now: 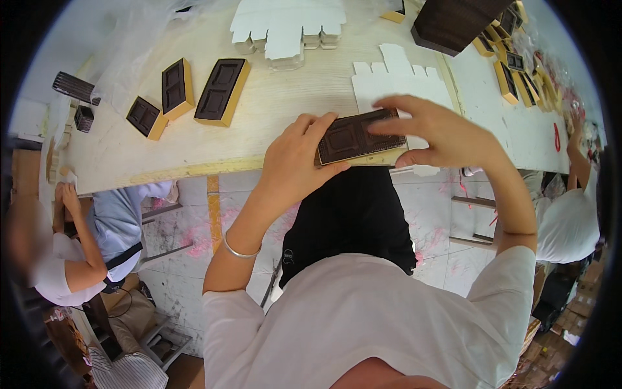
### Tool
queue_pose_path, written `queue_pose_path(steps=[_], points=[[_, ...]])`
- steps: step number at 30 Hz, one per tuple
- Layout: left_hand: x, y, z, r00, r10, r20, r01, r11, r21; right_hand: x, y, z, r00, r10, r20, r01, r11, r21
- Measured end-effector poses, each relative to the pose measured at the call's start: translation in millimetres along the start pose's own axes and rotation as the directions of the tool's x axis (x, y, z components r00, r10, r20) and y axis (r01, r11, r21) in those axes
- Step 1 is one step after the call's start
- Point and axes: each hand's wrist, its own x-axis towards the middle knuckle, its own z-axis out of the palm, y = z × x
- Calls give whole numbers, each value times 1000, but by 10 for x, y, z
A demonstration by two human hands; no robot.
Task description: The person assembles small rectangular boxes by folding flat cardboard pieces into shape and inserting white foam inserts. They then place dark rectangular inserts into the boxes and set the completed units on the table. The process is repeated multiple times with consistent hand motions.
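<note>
Just above the table's front edge is a dark brown plastic tray (353,137) with rectangular recesses, tilted slightly up to the right. My left hand (295,152) grips its left end, thumb along the near side and fingers over the far side. My right hand (440,133) hovers at the tray's right end with fingers spread and thumb apart; one fingertip lies over the tray, and whether it presses on it I cannot tell. Beneath the right hand lies a flat white carton blank (402,81) with tabbed edges, partly covered.
To the left stand gold-sided boxes with brown trays (221,91). A stack of white carton blanks (288,26) lies at the back, near a stack of brown trays (453,23). More gold boxes (505,81) are heaped far right. People sit at left (71,259) and right (570,223).
</note>
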Motion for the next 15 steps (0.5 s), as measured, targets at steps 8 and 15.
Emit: queue_pose_path(steps=[8, 15], points=[[3, -29, 27, 999, 20, 35, -21, 999, 29, -95, 51, 201, 998, 36, -56, -35, 999, 19], [81, -128, -116, 979, 111, 171, -116, 993, 20, -81, 178, 170, 974, -201, 100, 224, 911, -346]])
